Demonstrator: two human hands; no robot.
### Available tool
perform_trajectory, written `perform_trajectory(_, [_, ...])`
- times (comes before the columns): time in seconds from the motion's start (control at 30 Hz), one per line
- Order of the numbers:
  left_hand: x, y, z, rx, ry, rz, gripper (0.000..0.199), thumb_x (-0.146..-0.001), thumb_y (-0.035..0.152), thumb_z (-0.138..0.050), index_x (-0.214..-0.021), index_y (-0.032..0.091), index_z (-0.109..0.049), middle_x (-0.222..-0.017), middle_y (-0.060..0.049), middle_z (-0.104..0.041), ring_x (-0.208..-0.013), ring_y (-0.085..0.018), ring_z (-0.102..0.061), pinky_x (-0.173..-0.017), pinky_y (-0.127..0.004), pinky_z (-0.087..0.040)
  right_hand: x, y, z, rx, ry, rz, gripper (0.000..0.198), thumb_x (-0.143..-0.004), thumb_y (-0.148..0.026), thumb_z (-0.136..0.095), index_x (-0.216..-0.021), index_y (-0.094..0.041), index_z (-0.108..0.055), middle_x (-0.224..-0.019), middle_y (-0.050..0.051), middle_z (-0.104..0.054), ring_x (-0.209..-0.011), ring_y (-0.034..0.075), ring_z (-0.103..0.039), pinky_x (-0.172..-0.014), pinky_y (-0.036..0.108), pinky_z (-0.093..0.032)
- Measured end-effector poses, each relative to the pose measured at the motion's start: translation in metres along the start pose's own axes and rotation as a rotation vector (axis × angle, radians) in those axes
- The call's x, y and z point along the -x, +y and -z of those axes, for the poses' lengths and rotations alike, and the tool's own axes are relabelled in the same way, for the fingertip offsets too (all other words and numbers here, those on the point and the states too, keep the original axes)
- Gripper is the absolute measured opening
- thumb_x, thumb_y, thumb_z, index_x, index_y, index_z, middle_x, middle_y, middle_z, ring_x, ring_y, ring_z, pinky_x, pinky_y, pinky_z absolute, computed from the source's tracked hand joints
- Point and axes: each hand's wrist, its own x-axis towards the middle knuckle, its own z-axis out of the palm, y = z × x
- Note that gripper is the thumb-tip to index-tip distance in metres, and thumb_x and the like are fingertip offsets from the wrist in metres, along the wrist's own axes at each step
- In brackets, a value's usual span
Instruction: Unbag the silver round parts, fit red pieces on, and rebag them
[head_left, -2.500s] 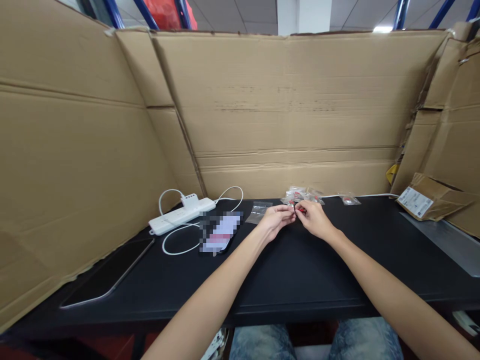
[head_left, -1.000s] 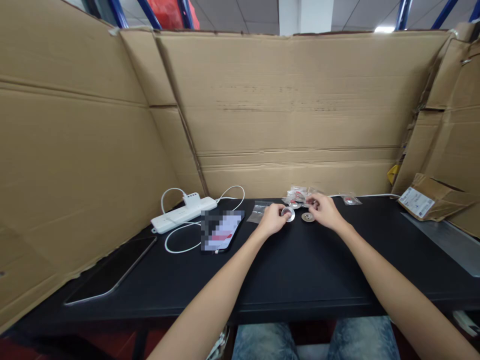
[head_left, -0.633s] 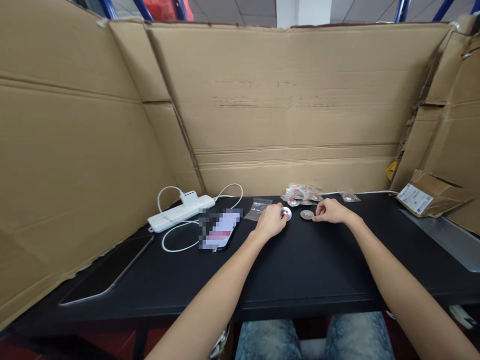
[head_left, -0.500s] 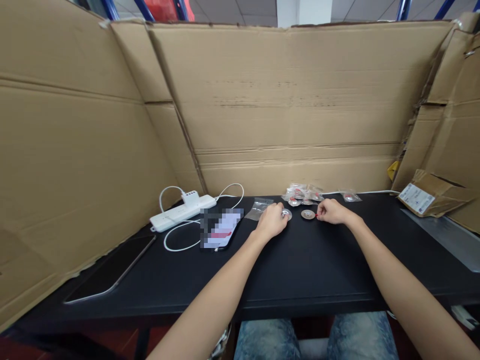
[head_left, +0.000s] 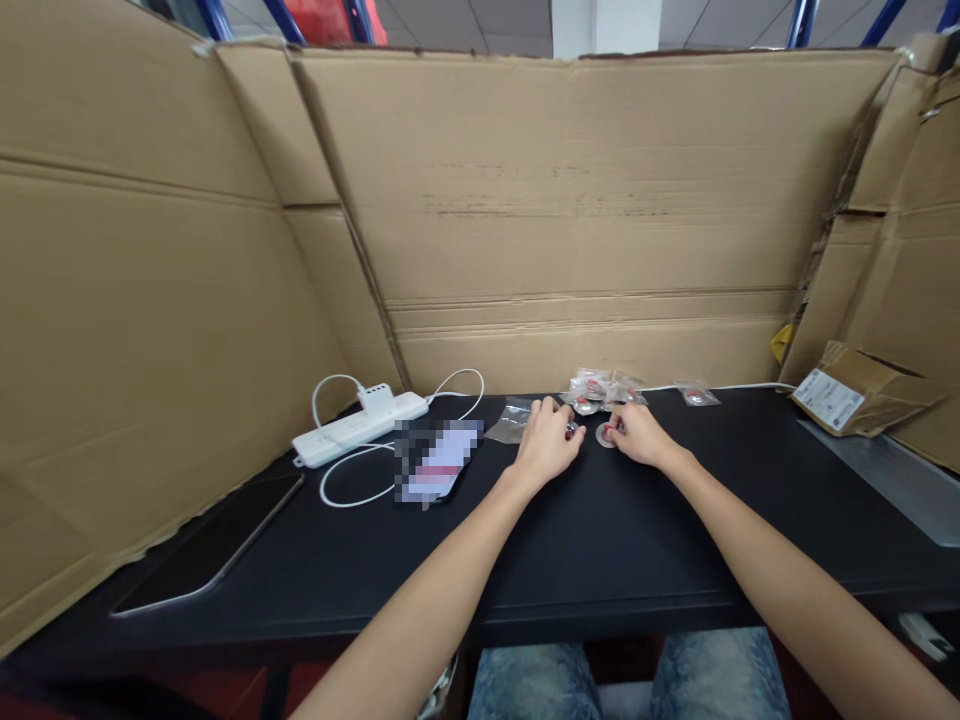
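My left hand (head_left: pixel 549 440) is closed on a shiny round metal disc (head_left: pixel 571 430), which is mostly covered by the fingers. To its right, a second thin round disc (head_left: pixel 602 437) lies on the black table. Over this disc, the fingertips of my right hand (head_left: pixel 637 434) pinch a small red piece (head_left: pixel 610 429); whether it is joined to the disc I cannot tell. Beside my left hand lies a clear plastic bag (head_left: pixel 510 422). Just behind both hands is a pile of small clear packets (head_left: pixel 600 387) with red and shiny round parts inside.
A single packet (head_left: pixel 696 394) lies farther right, near an open cardboard box (head_left: pixel 862 390) and a clear flat sheet (head_left: pixel 892 480). On the left are a phone (head_left: pixel 442 465), a white power strip (head_left: pixel 360 428) with cables and a dark tablet (head_left: pixel 214 545). Cardboard walls (head_left: pixel 585 200) surround the table.
My right hand has moved left, bringing the red piece over the disc on the table. The disc in my left hand now shows less between the fingers.
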Motion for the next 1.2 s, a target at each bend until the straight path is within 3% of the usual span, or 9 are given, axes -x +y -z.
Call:
perform_trajectory(0.2, [-0.001, 0.011, 0.003, 0.244, 0.070, -0.024, 0.024, -0.082, 0.037, -0.061, -0.095, 0.018, -0.068, -0.093, -0.010, -0.062, -0.096, -0.027, -0.054, -0.089, -0.036, -0.042, -0.005, -0.014, 0.002, -0.236, 0.112, -0.045, 0.003, -0.076, -0.017, -0.064, -0.072, -0.016, -0.064, -0.067, 0.002, -0.066, -0.061, 0.014, -0.061, -0.060, 0.025, -0.047])
perform_trajectory(0.3, [-0.004, 0.015, 0.006, 0.493, 0.011, 0.000, 0.019, -0.084, 0.032, -0.059, -0.093, 0.019, -0.068, -0.079, -0.006, -0.068, -0.076, -0.020, -0.061, -0.073, -0.029, -0.045, -0.007, -0.023, 0.003, -0.407, 0.142, -0.056, 0.003, -0.079, -0.018, -0.061, -0.078, -0.016, -0.064, -0.075, 0.004, -0.069, -0.065, 0.015, -0.064, -0.062, 0.025, -0.050])
perform_trajectory(0.4, [-0.007, 0.014, 0.008, 0.658, -0.012, 0.093, 0.011, -0.079, 0.023, -0.060, -0.086, 0.018, -0.067, -0.069, -0.003, -0.069, -0.063, -0.017, -0.063, -0.061, -0.024, -0.044, -0.006, -0.029, 0.004, -0.434, 0.208, 0.000, 0.004, -0.080, -0.018, -0.059, -0.079, -0.016, -0.062, -0.075, 0.004, -0.068, -0.066, 0.016, -0.064, -0.062, 0.026, -0.051])
perform_trajectory(0.5, [-0.010, 0.011, 0.013, 0.689, 0.056, 0.205, 0.011, -0.075, 0.022, -0.064, -0.083, 0.016, -0.066, -0.066, -0.003, -0.070, -0.060, -0.017, -0.064, -0.057, -0.023, -0.044, -0.003, -0.034, 0.009, -0.442, 0.299, 0.019, 0.006, -0.083, -0.020, -0.056, -0.083, -0.017, -0.061, -0.073, 0.004, -0.067, -0.061, 0.015, -0.063, -0.060, 0.026, -0.051])
perform_trajectory(0.63, [-0.010, 0.007, 0.017, 0.691, 0.102, 0.285, 0.012, -0.075, 0.024, -0.065, -0.082, 0.015, -0.068, -0.068, -0.005, -0.072, -0.059, -0.017, -0.065, -0.056, -0.023, -0.046, 0.000, -0.041, 0.017, -0.441, 0.316, 0.039, 0.014, -0.086, -0.023, -0.056, -0.085, -0.017, -0.067, -0.070, 0.004, -0.067, -0.056, 0.015, -0.061, -0.057, 0.026, -0.048])
perform_trajectory(0.87, [-0.011, 0.006, 0.006, 0.857, 0.008, 0.219, 0.019, -0.080, 0.030, -0.062, -0.086, 0.014, -0.070, -0.069, -0.006, -0.071, -0.057, -0.015, -0.064, -0.053, -0.021, -0.047, 0.001, -0.045, 0.015, -0.324, 0.354, 0.157, 0.018, -0.083, -0.017, -0.060, -0.087, -0.020, -0.077, -0.076, 0.005, -0.071, -0.066, 0.017, -0.062, -0.064, 0.028, -0.048])
perform_trajectory(1.2, [-0.011, 0.008, 0.002, 0.952, -0.007, 0.226, 0.019, -0.077, 0.028, -0.066, -0.087, 0.012, -0.066, -0.066, -0.006, -0.069, -0.054, -0.013, -0.062, -0.053, -0.022, -0.049, 0.000, -0.040, 0.013, -0.330, 0.325, 0.081, 0.014, -0.077, -0.011, -0.062, -0.082, -0.016, -0.073, -0.078, 0.005, -0.072, -0.062, 0.015, -0.062, -0.064, 0.026, -0.049])
